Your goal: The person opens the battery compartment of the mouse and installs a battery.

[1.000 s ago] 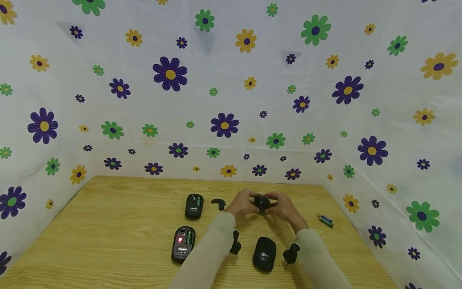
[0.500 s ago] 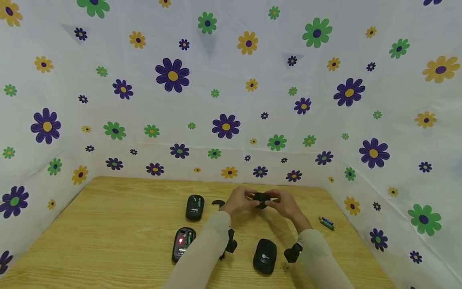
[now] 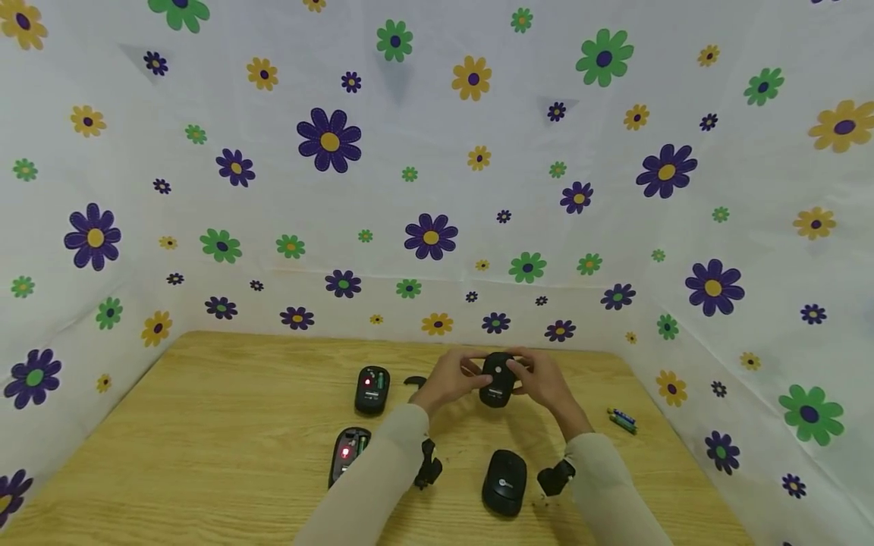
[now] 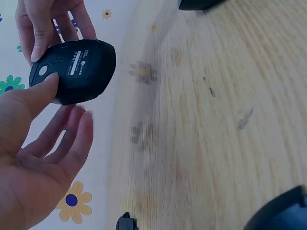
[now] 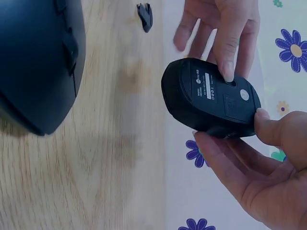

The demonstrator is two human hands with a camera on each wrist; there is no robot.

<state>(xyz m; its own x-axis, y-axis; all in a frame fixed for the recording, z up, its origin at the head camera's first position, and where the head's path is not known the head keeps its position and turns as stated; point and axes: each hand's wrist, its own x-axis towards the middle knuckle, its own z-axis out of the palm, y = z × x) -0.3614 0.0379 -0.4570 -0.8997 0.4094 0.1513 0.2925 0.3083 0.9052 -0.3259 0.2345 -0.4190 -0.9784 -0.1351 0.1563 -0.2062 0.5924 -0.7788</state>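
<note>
A black computer mouse (image 3: 496, 390) is held up off the far part of the table between both hands, its labelled underside turned toward me. My left hand (image 3: 448, 381) grips its left side, the thumb pressed on the underside near the sensor opening. On the other side my right hand (image 3: 546, 381) holds the edge with thumb and fingers. Both wrist views show the mouse's underside with a white label and a round sticker; the left hand (image 4: 33, 143) and right hand (image 5: 283, 167) meet it from opposite sides. Its top is hidden.
Two overturned mice, a far one (image 3: 372, 390) and a nearer one (image 3: 341, 455), show batteries and red lights at left. A black cover piece (image 3: 415, 380) lies beside the left hand. Another mouse (image 3: 504, 483) sits upright in front. Batteries (image 3: 622, 420) lie at right.
The mouse in my hands has tipped up, so its underside now faces the head camera. A red light shows on the far overturned mouse, where none showed before.
</note>
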